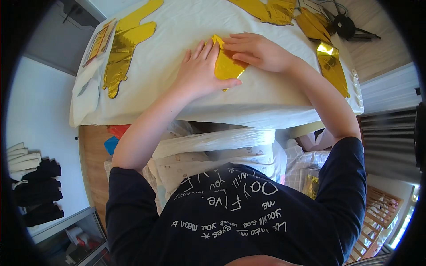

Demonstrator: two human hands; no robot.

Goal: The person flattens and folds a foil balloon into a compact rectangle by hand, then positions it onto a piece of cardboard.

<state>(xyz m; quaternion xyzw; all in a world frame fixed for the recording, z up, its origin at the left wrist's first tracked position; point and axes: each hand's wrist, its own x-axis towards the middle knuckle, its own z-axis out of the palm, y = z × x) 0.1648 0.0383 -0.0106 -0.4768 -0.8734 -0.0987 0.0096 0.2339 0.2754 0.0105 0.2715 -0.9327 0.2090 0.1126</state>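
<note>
A folded piece of shiny gold foil, apparently a flat balloon (230, 68), lies on the white-covered table (177, 104) in front of me. My left hand (202, 66) rests flat over its left edge, fingers spread and thumb stretched along the near side. From the right, my right hand (258, 51) presses on its upper right part, fingers stretched out and laid flat. Both palms face down and partly hide the foil. Neither hand grasps it.
Another flat gold foil balloon (120, 53) lies at the left beside a printed packet (98, 42). More gold foil (270, 11) sits at the far edge, with a long foil piece (332, 66) on the right. Behind that is a black device (345, 26) with cables.
</note>
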